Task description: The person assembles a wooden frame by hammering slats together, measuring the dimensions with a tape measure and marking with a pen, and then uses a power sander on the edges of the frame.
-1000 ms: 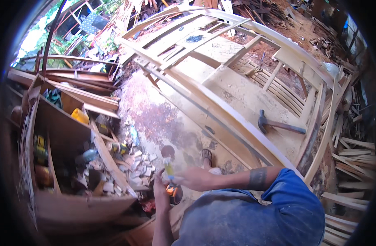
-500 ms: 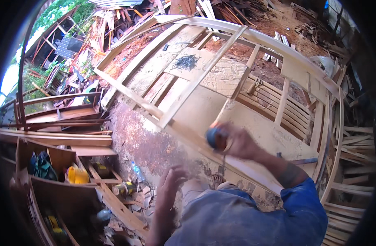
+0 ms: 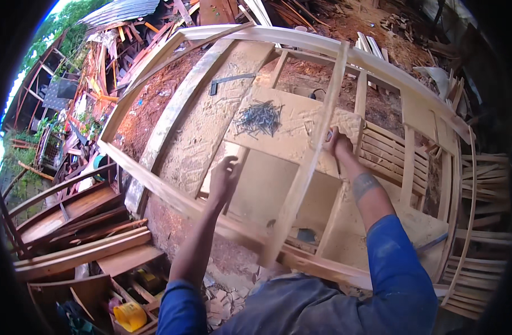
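Observation:
My right hand (image 3: 338, 145) is closed beside a long wooden strip (image 3: 300, 187) that lies across a large wooden frame (image 3: 373, 58). It grips what looks like a tape measure, mostly hidden by the fingers; a thin dark cord hangs below. Over an opening in the frame, my left hand (image 3: 225, 176) is empty, its fingers bent and apart. A heap of nails (image 3: 258, 118) sits on a dusty board between and beyond my hands. Farther off, a dark try square (image 3: 228, 82) rests on another board.
Slatted wood panels (image 3: 390, 159) lie within the frame's right side. At the lower left stand wooden boxes holding a yellow container (image 3: 130, 316), beside stacked planks (image 3: 88, 248). Scrap wood (image 3: 108, 61) is heaped beyond the frame. More slats (image 3: 479, 234) are stacked at the right.
My right hand has reached farther forward with the tape measure, to the long strip. My left hand has risen forward over the frame. The view has shifted, bringing the nails nearer.

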`<act>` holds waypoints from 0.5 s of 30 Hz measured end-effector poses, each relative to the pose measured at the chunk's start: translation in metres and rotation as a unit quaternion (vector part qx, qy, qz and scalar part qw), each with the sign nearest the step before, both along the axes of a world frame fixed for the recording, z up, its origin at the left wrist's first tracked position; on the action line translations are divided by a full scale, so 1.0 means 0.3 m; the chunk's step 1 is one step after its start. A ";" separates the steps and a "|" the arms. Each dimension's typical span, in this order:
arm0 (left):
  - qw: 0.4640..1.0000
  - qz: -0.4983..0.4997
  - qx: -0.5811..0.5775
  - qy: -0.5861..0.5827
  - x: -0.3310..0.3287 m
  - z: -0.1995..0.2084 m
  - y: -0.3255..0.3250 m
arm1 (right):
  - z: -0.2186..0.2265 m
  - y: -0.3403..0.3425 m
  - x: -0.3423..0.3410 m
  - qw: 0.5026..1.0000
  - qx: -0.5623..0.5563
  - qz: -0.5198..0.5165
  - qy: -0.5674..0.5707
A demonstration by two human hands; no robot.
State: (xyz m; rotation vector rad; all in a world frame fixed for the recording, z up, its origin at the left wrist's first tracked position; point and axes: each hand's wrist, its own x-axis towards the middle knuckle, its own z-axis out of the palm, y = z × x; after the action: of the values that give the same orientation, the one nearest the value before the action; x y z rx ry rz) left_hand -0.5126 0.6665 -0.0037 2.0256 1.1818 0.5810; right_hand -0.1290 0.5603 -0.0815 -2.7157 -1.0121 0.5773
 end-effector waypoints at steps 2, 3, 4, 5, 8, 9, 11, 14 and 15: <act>0.996 -0.051 0.058 0.034 0.149 -0.110 0.207 | -0.148 0.033 0.096 0.998 0.049 -0.026 0.003; 0.994 -0.066 0.076 0.050 0.214 -0.158 0.283 | -0.207 0.041 0.116 0.995 0.095 -0.030 0.011; 0.993 -0.028 0.080 0.077 0.211 -0.217 0.369 | -0.165 0.103 0.022 0.988 0.146 -0.048 0.030; 0.993 -0.018 0.079 0.088 0.295 -0.260 0.417 | -0.204 0.093 0.045 0.988 0.139 -0.058 0.022; 0.984 -0.044 0.092 0.145 0.572 -0.307 0.449 | -0.350 -0.014 0.145 0.973 0.165 -0.073 -0.146; 0.975 -0.037 0.123 0.179 0.620 -0.309 0.451 | -0.346 -0.020 0.132 0.964 0.177 -0.059 -0.192; 0.973 -0.087 0.130 0.170 0.663 -0.340 0.470 | -0.301 -0.048 0.078 0.965 0.224 -0.041 -0.127; 0.898 -0.295 0.264 0.191 0.639 -0.412 0.578 | -0.116 -0.069 -0.056 0.960 0.252 -0.019 -0.118; 0.871 -0.317 0.317 0.200 0.650 -0.393 0.563 | -0.047 -0.130 -0.073 0.961 0.263 -0.051 -0.070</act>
State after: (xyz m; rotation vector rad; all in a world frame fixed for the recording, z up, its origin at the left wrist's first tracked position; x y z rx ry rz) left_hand -0.3178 0.8355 -0.1215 3.0170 0.4587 0.2191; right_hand -0.1509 0.5214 -0.0956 -2.3329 -0.8912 0.0760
